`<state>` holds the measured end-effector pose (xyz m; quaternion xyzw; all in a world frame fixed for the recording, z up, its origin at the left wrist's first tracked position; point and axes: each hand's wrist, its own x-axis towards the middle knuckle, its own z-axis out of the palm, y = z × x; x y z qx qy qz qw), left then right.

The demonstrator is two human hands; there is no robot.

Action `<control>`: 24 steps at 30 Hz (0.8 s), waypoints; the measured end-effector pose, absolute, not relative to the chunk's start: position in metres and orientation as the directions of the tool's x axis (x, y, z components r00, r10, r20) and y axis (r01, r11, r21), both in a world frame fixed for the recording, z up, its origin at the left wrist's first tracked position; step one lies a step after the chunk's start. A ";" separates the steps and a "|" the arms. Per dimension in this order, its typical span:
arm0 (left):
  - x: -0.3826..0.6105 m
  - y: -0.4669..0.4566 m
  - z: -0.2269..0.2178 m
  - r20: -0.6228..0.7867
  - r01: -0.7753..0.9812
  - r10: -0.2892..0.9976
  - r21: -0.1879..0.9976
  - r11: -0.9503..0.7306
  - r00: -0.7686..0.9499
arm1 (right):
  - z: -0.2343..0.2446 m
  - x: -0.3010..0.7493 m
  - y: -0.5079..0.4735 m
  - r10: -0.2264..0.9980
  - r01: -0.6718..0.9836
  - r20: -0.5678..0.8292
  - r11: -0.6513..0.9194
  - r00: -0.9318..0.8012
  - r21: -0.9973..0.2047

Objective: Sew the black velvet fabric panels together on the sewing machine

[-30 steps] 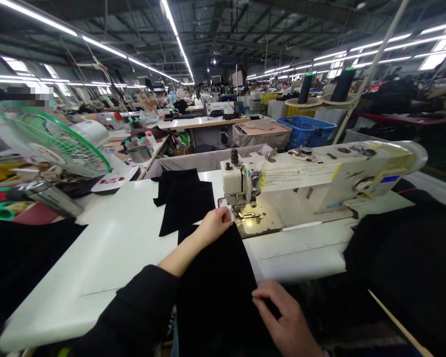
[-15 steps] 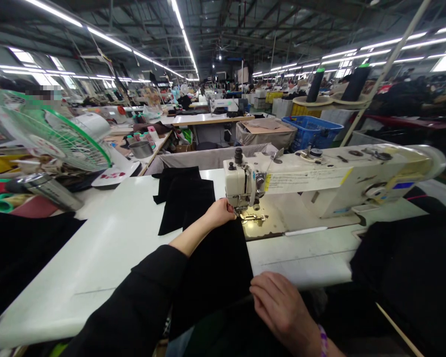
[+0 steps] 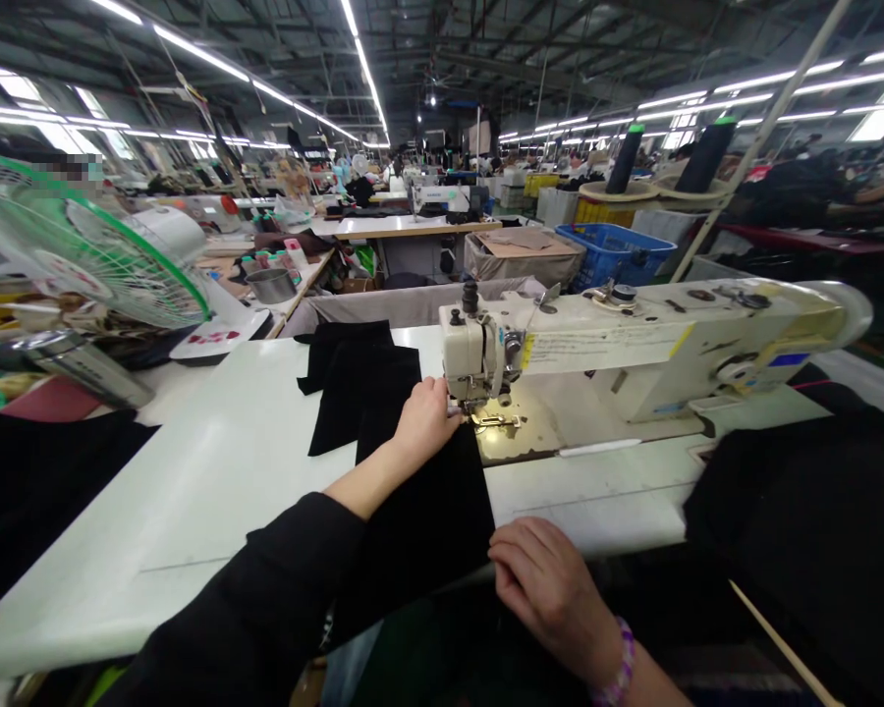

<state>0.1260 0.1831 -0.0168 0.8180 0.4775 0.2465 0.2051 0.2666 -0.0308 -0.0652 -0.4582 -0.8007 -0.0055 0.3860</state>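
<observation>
A long strip of black fabric runs over the sewing table and under the head of a white sewing machine. My left hand is curled at the left side of the presser foot, above the fabric. Part of its fingers goes behind the machine head, and what they pinch is hidden. By the front edge of the table, my right hand is closed at the fabric's right edge, thumb and fingers together on the cloth. Farther back on the table lie more black fabric pieces, overlapping the strip.
A green-rimmed fan and a steel flask stand at the left. Dark cloth is heaped at the right. Behind the machine are a blue basket and two thread cones. A white stick-like tool lies by the machine bed.
My left hand has shifted slightly and its fingers have risen beside the machine head. My right hand stays at the fabric edge. The whole view has moved a little.
</observation>
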 end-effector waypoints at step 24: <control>0.092 0.043 -0.033 0.231 0.396 0.559 0.499 -0.771 0.797 | -0.077 0.269 -0.047 0.781 0.813 0.597 0.460 -0.181 -0.355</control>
